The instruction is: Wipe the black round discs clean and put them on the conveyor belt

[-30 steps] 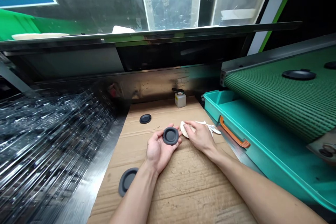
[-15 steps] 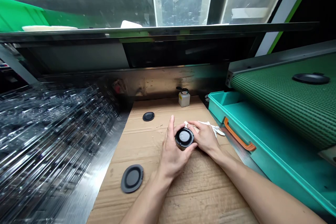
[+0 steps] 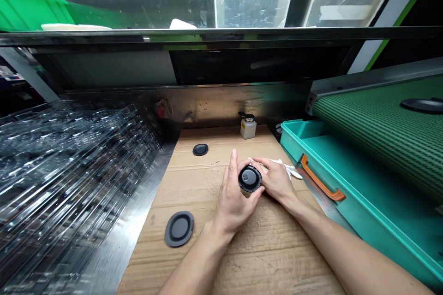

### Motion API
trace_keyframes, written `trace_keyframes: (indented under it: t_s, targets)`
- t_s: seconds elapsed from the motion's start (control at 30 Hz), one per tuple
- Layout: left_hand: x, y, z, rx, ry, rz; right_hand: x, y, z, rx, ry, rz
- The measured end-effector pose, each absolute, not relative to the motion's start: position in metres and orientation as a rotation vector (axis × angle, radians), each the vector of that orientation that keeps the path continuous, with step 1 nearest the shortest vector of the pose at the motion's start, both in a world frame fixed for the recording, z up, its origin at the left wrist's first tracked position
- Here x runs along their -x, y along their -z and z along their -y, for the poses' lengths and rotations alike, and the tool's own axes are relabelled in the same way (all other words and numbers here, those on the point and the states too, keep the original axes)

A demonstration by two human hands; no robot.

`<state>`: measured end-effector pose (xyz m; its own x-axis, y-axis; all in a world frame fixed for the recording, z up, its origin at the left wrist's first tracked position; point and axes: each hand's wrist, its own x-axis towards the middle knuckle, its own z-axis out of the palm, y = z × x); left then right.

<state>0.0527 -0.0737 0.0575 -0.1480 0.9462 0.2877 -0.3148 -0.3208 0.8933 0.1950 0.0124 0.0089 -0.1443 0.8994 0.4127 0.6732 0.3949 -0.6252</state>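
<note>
A small round black plastic part (image 3: 249,179) with a raised rim and a flat centre is held above the cardboard. My left hand (image 3: 232,200) grips it from the left, thumb along the near edge and index finger pointing up. On the right, my right hand (image 3: 275,180) closes its fingers on the part's far right edge. A white cloth (image 3: 294,173) lies just beyond the right hand, and a bit of white shows by its fingertips. Two similar black discs rest on the cardboard: a larger one (image 3: 179,229) near my left forearm and a smaller one (image 3: 200,149) farther back.
A cardboard sheet (image 3: 263,249) covers the metal bench. A small bottle with a flip lid (image 3: 248,128) stands at the back. Stacked clear plastic trays (image 3: 79,161) fill the left. A teal bin with an orange handle (image 3: 321,179) and a green conveyor belt (image 3: 377,115) flank the right.
The view has shifted slightly, so the scene sits a little to the right. The black part has tilted a little in my hands, and its bright glare has faded. Both hands keep their grip.
</note>
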Motion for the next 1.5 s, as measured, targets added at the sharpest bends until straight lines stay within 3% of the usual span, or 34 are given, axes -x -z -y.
trace_keyframes:
  t_s: [0.33, 0.53, 0.7, 1.07, 1.5]
  targets:
    - [-0.047, -0.039, 0.054, -0.856, -1.552, -0.965, -0.194, -0.01, -0.013, 1.314, -0.408, 1.766]
    - [-0.039, -0.028, 0.042, -0.475, -1.336, -0.741, -0.181, -0.025, 0.004, 1.139, -0.665, 1.738]
    - [-0.038, -0.025, 0.041, -0.442, -1.338, -0.687, -0.176, -0.024, 0.014, 1.305, -0.459, 1.851]
    - [-0.037, -0.027, 0.038, -0.269, -1.339, -0.619, -0.158, -0.021, 0.028, 1.279, -0.513, 1.995]
    - [-0.029, -0.03, 0.04, -0.267, -1.362, -0.653, -0.191, -0.013, -0.009, 1.462, -0.296, 1.837]
